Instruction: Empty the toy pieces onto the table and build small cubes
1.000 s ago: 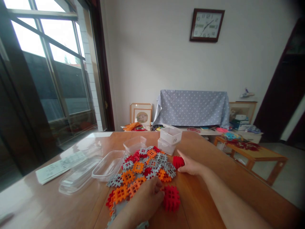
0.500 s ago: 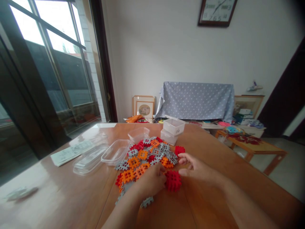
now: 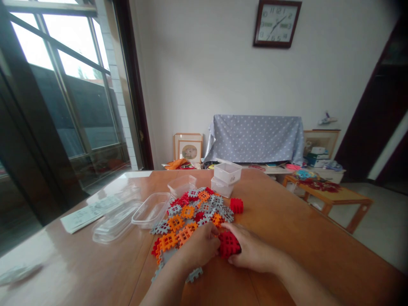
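A red block assembly [image 3: 228,244] stands on the wooden table between my hands. My right hand [image 3: 250,247] is wrapped round its right side, thumb low and fingers over the top. At its left side is my left hand [image 3: 204,241], fingers closed together; what they pinch, if anything, is hidden. Orange lattice pieces [image 3: 168,241] and grey lattice pieces [image 3: 161,227] lie in a loose pile beside and beyond my left hand. Another red block [image 3: 236,205] sits apart, just right of the pile.
Clear plastic tubs [image 3: 151,210] and lids [image 3: 116,223] lie left of the pile, near papers [image 3: 86,214]. Two stacked white boxes [image 3: 227,173] stand behind it. A small low table [image 3: 338,194] is at the right, beyond the table edge.
My right hand has moved left and closed round the red block assembly. My left hand stays beside it. The camera view has tilted up and shifted slightly right.
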A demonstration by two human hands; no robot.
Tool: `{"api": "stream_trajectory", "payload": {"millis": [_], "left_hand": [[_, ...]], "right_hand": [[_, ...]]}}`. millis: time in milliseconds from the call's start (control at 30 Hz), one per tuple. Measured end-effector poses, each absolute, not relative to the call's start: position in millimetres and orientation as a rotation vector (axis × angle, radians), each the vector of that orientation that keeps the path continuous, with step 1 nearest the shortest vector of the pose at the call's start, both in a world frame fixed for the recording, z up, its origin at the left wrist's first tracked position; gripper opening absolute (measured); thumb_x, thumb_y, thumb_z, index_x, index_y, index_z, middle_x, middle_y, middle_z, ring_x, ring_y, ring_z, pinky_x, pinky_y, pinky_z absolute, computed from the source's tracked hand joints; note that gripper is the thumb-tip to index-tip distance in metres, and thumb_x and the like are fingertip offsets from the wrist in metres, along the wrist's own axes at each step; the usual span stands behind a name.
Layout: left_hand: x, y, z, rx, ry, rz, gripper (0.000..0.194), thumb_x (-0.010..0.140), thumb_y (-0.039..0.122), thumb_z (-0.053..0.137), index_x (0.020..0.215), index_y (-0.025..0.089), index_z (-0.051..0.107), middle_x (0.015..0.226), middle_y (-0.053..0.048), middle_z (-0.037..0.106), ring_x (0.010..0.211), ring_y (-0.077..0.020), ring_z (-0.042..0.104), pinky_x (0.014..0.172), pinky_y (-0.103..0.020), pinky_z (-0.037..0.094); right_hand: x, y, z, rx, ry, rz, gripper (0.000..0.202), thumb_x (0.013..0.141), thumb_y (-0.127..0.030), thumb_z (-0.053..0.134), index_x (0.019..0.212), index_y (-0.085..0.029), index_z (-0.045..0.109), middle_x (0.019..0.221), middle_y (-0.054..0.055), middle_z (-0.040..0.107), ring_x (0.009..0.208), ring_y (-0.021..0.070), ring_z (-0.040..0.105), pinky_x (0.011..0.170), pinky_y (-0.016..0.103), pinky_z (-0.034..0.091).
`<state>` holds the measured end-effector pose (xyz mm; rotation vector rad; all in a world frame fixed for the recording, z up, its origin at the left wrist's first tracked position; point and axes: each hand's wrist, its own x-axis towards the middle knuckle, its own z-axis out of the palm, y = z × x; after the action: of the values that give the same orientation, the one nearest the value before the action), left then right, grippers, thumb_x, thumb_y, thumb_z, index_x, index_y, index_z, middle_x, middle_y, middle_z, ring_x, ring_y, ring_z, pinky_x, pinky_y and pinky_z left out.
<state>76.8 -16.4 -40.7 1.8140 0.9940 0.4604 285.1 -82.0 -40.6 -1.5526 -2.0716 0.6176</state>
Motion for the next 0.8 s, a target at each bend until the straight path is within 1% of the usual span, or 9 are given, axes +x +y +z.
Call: {"api": "stream_trajectory", "payload": {"millis": [133, 367, 533, 700, 800], "left_hand": [[73.9, -15.9, -37.7, 1.776, 1.027, 0.458, 0.02, 0.079, 0.019, 0.048, 0.097, 0.019, 0.056, 0.07, -0.002, 0.067, 0.065, -0.0159, 0.064, 0.055, -0.021, 0.041], [78.1, -24.6, -22.6, 1.726, 1.052, 0.339, 0.025, 0.079, 0.018, 0.046, 0.102, 0.018, 0.054, 0.064, -0.002, 0.066, 0.065, -0.0205, 0.067, 0.054, -0.024, 0.044], [77.4, -26.8, -23.7, 1.727, 1.001, 0.372, 0.023, 0.079, 0.02, 0.046, 0.102, 0.019, 0.052, 0.069, -0.001, 0.066, 0.067, -0.0186, 0.067, 0.056, -0.024, 0.044], [76.7, -22.5, -28.4, 1.736, 0.957, 0.41, 0.026, 0.079, 0.022, 0.05, 0.104, 0.019, 0.049, 0.074, -0.001, 0.067, 0.067, -0.0169, 0.065, 0.057, -0.023, 0.043], [76.5, -18.3, -34.7, 1.753, 0.965, 0.436, 0.026, 0.08, 0.022, 0.05, 0.106, 0.019, 0.049, 0.075, -0.001, 0.067, 0.067, -0.0154, 0.064, 0.057, -0.023, 0.042]], "right_hand": [[286.3, -82.3, -40.2, -1.563, -2.071, 0.621, 0.088, 0.062, -0.029, 0.08, 0.144, -0.028, 0.047, 0.134, 0.009, 0.059, 0.121, 0.0292, 0.056, 0.102, 0.039, 0.044], [282.9, -81.8, -42.0, -1.556, -2.079, 0.576, 0.077, 0.063, -0.026, 0.077, 0.136, -0.028, 0.052, 0.122, 0.007, 0.063, 0.11, 0.0265, 0.06, 0.093, 0.035, 0.047], [290.5, -77.0, -46.7, -1.609, -2.063, 0.509, 0.071, 0.063, -0.026, 0.076, 0.131, -0.027, 0.055, 0.115, 0.006, 0.064, 0.105, 0.0259, 0.06, 0.088, 0.034, 0.047], [323.1, -66.1, -52.5, -1.727, -1.943, 0.442, 0.07, 0.067, -0.026, 0.074, 0.133, -0.026, 0.054, 0.116, 0.007, 0.063, 0.104, 0.0253, 0.06, 0.092, 0.036, 0.046], [342.1, -57.2, -53.7, -1.806, -1.874, 0.443, 0.07, 0.067, -0.026, 0.075, 0.134, -0.024, 0.054, 0.114, 0.007, 0.063, 0.101, 0.0246, 0.06, 0.091, 0.036, 0.046]]}}
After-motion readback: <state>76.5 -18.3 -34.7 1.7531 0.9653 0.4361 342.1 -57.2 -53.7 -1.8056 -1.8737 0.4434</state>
